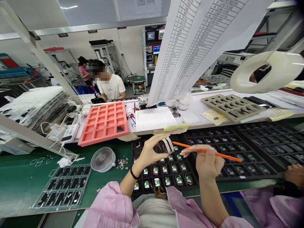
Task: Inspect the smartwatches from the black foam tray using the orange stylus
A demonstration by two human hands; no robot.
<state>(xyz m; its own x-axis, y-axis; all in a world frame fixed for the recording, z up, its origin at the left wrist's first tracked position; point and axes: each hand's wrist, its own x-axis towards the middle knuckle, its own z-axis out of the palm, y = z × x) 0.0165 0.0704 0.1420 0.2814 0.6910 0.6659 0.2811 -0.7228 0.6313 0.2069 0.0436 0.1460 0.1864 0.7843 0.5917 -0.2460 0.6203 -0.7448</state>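
Observation:
My left hand (152, 151) grips a small rounded device (165, 145) between thumb and fingers, with pale curved bands along its right side. My right hand (209, 162) holds a thin orange stick (228, 155), whose left tip is close to the device's right edge. Under both hands lies a black tray (195, 185) with rows of square watch-like units (174, 168), several showing green and white screens.
A pink tray (102, 138) stands on the shelf, left of a printed sheet (155, 118). A small fan (103, 159) and a clear tray with black pieces (63, 186) are at left. Hanging paper (187, 41) fills the upper middle. Another person's hand (295, 174) rests at right.

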